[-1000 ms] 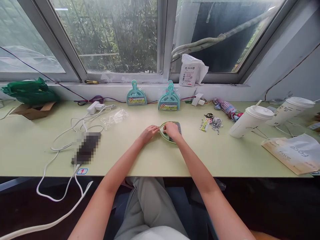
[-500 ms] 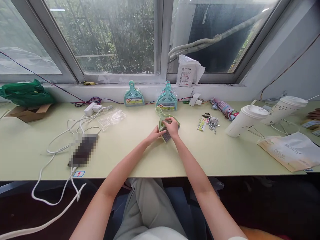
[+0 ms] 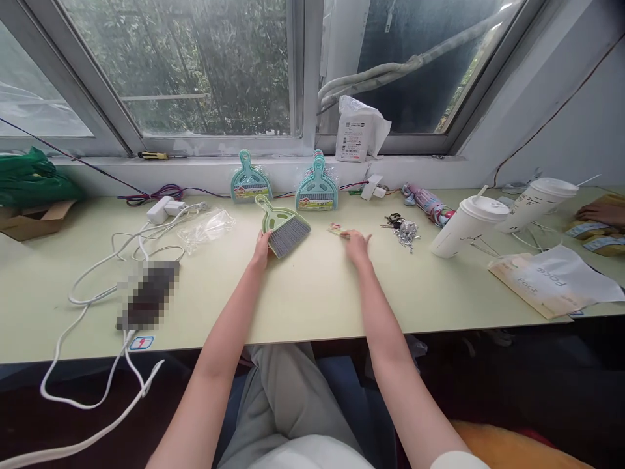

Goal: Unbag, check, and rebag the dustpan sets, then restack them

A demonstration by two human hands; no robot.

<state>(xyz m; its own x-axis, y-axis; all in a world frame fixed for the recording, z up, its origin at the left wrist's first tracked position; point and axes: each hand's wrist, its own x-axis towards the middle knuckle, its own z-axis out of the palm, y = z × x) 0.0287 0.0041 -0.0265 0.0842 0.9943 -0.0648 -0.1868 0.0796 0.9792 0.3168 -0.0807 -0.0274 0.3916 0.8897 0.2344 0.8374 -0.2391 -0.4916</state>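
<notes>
Head view, left hand (image 3: 262,249) clamped on green dustpan-and-brush (image 3: 288,233), right hand (image 3: 359,246) pinching printed label (image 3: 336,229), desk sticker (image 3: 142,342) reading 9

Beyond your desk (image 3: 312,306), leafy branches fill a grey-framed window (image 3: 209,65), its sill holding a yellow-and-black box cutter (image 3: 153,156) and a labelled white parcel (image 3: 359,130). At your far left, a green bag (image 3: 36,179) rests over an open cardboard box (image 3: 41,219); nearer you, white cables (image 3: 63,449) trail over the edge past a dark, blurred-out object (image 3: 151,293) and a small number tag (image 3: 141,342). On your right, a folded umbrella (image 3: 427,203) lies behind two lidded white cups (image 3: 466,225), with a printed paper bag (image 3: 549,283) near the front edge.
</notes>
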